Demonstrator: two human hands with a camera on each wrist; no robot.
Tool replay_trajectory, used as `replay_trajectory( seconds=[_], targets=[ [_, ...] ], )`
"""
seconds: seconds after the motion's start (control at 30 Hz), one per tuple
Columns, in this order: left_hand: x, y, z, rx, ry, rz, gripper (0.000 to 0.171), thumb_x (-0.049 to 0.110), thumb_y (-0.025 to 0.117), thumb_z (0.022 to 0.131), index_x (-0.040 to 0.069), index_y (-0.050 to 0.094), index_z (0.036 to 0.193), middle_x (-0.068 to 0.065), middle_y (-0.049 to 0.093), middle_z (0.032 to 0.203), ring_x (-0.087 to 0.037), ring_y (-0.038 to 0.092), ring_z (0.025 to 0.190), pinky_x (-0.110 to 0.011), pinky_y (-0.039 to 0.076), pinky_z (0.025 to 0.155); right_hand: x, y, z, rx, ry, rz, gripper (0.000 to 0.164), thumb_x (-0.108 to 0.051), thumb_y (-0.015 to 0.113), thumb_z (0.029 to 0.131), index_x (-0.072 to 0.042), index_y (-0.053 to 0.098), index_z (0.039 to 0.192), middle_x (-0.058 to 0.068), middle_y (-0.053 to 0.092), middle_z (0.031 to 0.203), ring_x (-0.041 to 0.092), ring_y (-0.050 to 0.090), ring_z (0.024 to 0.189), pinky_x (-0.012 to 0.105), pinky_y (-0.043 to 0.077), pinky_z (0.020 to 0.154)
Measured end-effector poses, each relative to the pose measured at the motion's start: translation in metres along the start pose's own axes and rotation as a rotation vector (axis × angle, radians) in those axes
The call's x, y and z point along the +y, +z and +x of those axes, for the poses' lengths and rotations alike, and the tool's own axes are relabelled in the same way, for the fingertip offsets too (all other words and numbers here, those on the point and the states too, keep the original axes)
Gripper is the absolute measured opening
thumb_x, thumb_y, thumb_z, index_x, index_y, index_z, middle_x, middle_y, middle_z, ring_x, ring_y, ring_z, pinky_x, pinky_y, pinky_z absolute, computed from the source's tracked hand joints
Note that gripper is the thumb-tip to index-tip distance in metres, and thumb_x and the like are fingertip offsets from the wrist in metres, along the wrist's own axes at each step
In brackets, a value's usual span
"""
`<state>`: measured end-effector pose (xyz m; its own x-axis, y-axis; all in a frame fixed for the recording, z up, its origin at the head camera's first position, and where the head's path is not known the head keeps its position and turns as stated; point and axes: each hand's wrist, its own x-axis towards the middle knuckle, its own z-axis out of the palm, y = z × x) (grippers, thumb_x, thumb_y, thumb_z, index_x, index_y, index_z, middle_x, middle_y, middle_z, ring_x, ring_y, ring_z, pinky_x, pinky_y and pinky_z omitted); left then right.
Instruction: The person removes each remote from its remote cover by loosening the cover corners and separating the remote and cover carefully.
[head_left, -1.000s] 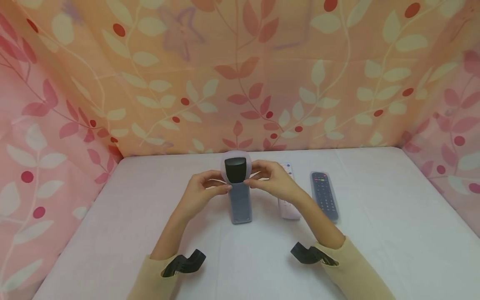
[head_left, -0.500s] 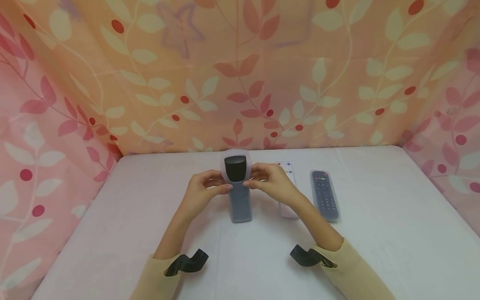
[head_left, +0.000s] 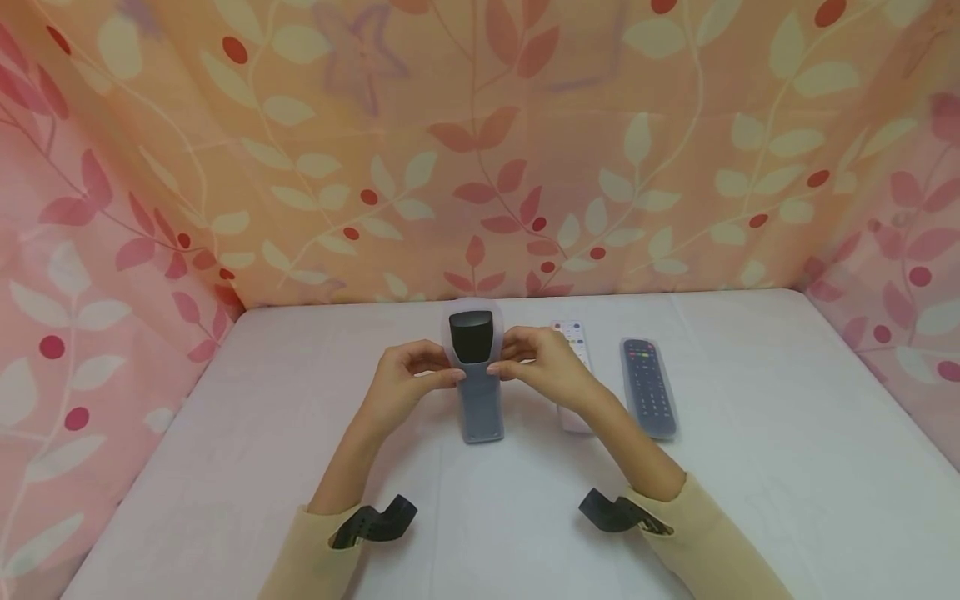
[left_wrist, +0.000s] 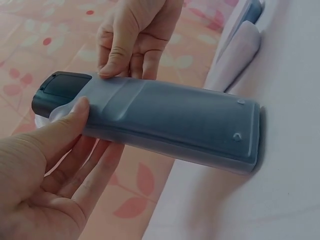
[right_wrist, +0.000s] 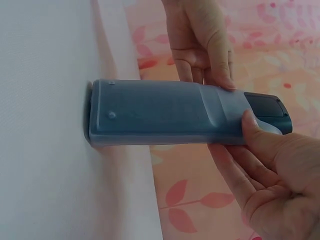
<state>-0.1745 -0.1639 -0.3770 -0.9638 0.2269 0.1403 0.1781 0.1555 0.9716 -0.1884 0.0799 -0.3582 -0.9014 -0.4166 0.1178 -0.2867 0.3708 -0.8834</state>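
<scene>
A dark remote control [head_left: 472, 337] stands in a translucent silicone cover [head_left: 482, 408], its back toward me. In the left wrist view, the black end of the remote [left_wrist: 64, 90] sticks out of the cover's opening. The lower end of the covered remote meets the white tabletop. My left hand [head_left: 401, 383] pinches its left edge just below the opening, thumb on the back and fingers behind. On the opposite edge, my right hand [head_left: 547, 367] grips it the same way, as the right wrist view shows with the thumb [right_wrist: 252, 130] against the cover.
A white remote control [head_left: 573, 417] lies behind my right forearm, partly hidden by it. Farther right is a dark remote control [head_left: 648, 387] in a clear cover, buttons up. Floral cloth [head_left: 480, 150] hangs behind and beside the white table [head_left: 300, 400].
</scene>
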Motion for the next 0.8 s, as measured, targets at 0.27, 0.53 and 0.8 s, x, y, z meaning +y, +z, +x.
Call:
replay_trajectory(
  seconds=[0.27,0.53,0.8],
  targets=[
    [0.0032,-0.0024,-0.0011,-0.004,-0.037,0.1,0.016,0.004,0.086,0.085,-0.003,0.076,0.094,0.002,0.073,0.087,-0.016,0.071,0.094,-0.027,0.058,0.081,-0.0013,-0.0002,0.0002,-0.038,-0.024,-0.044,0.024,-0.008,0.083,0.091,0.004,0.074,0.109,0.014,0.078,0.099,0.028,0.076,0.096,0.043,0.062,0.091],
    [0.0037,-0.0036,-0.0033,-0.047,-0.047,0.135,0.015,0.005,0.088,0.085,0.0,0.076,0.092,-0.001,0.072,0.087,-0.021,0.07,0.093,-0.029,0.059,0.081,-0.0015,0.0001,-0.0004,-0.069,-0.025,-0.056,0.021,-0.007,0.085,0.089,0.005,0.073,0.102,0.015,0.078,0.097,0.029,0.076,0.095,0.041,0.063,0.091],
    [0.0005,-0.0039,-0.003,-0.076,-0.06,0.15,0.015,0.005,0.088,0.084,0.0,0.077,0.093,-0.001,0.074,0.087,-0.02,0.069,0.09,-0.029,0.058,0.081,0.0014,0.0,0.001,-0.099,-0.006,-0.082,0.019,-0.008,0.086,0.088,0.002,0.072,0.097,0.013,0.078,0.095,0.026,0.075,0.091,0.041,0.063,0.09]
  ],
)
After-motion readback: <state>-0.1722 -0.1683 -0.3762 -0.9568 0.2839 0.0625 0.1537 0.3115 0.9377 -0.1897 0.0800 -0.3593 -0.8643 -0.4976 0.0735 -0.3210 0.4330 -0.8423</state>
